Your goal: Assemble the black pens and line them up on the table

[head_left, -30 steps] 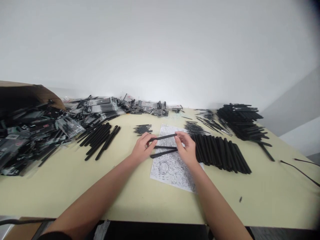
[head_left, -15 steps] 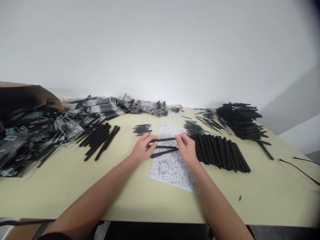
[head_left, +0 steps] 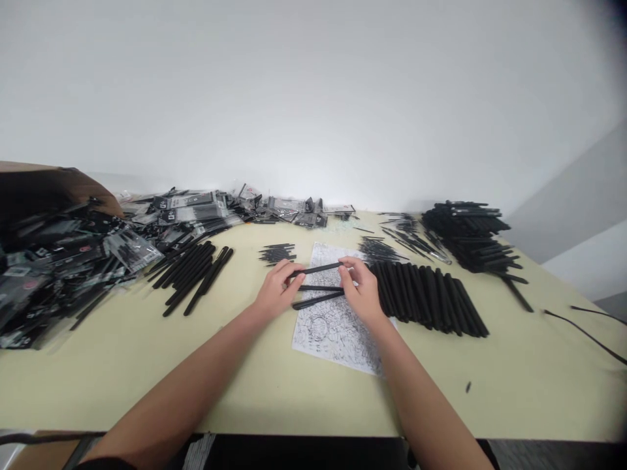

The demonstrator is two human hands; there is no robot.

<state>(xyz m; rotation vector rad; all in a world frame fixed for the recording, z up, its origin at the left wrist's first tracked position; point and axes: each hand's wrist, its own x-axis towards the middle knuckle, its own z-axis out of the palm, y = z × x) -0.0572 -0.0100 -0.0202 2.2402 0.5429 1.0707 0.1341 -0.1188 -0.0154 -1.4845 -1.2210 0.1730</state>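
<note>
My left hand (head_left: 275, 292) and my right hand (head_left: 360, 290) pinch the two ends of one black pen (head_left: 316, 268), held level just above a scribbled sheet of paper (head_left: 333, 326). Both hands are closed on it. Two more black pens (head_left: 318, 295) lie on the paper under the held one, between my hands. A neat row of black pens (head_left: 426, 297) lies directly right of my right hand.
A heap of packaged pens (head_left: 63, 261) spills from a cardboard box (head_left: 44, 179) at the left. Loose black pens (head_left: 193, 274), thin refills (head_left: 278, 253) and a tall pile of pens (head_left: 470, 235) sit on the yellowish table (head_left: 147, 365). Thin cables (head_left: 588, 333) lie far right.
The held pen dipped slightly and came back up; my hands stay almost in place. The view shifted a little.
</note>
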